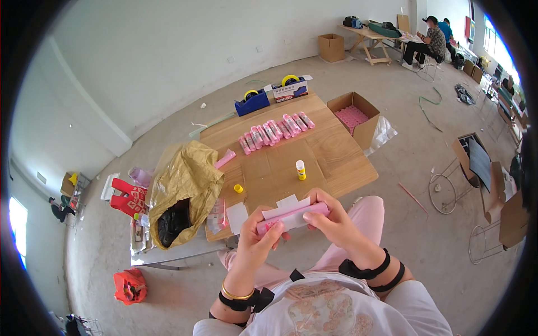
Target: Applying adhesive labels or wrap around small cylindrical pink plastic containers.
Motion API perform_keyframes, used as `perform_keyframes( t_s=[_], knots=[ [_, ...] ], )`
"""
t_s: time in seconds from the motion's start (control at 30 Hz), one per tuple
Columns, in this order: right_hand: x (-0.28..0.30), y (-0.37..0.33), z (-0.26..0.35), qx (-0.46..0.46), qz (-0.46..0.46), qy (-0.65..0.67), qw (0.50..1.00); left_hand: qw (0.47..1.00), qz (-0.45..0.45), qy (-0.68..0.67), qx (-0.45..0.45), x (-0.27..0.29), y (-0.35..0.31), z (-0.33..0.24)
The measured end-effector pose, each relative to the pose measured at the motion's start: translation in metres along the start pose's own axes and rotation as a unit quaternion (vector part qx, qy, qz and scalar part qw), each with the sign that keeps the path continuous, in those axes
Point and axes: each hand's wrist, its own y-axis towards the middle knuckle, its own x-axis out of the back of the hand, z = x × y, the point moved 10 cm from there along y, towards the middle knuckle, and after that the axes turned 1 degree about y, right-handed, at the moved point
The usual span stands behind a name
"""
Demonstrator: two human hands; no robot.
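Note:
Both my hands grip a pink paper roll (293, 219) with white paper flaps standing up along its far side. My left hand (259, 231) is closed around its left end, and my right hand (332, 217) around its right end, both thumbs pressed on the near side. Beyond the roll, an uncapped glue stick (301, 170) stands upright on a flat cardboard sheet (274, 185). Its yellow cap (238, 189) lies to the left. A row of pink-wrapped rolls (274, 131) stretches across the wooden table (342, 151). White paper (236, 217) sits beside my left hand.
Blue tape dispenser (252, 104) and a boxed one (290, 89) stand at the table's far edge. A gold bag (188, 185) with a black lining bulges at the left. To the right, a cardboard box (367, 131) holds pink pieces. Farther off, people sit at tables.

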Motion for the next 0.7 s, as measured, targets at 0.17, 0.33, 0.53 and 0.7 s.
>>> perform_keyframes(
  t_s=[0.17, 0.33, 0.53, 0.7],
  knots=[
    [-0.0025, -0.0019, 0.0029, 0.005, -0.014, 0.024, 1.0, 1.0, 0.006, -0.011, -0.002, -0.0019, -0.0011, -0.0014],
    [-0.0034, -0.0033, 0.0005, 0.018, -0.015, 0.027, 0.999, 0.998, -0.016, -0.055, -0.008, 0.0017, -0.002, 0.0012],
    [-0.004, -0.0017, 0.0013, 0.026, -0.025, 0.043, 0.998, 0.996, -0.026, -0.076, -0.038, 0.0006, -0.0025, 0.0008],
    [-0.0015, -0.0025, -0.0011, 0.034, -0.027, 0.044, 0.998, 0.995, -0.043, -0.089, -0.033, -0.0001, -0.0002, 0.0043]
  ],
)
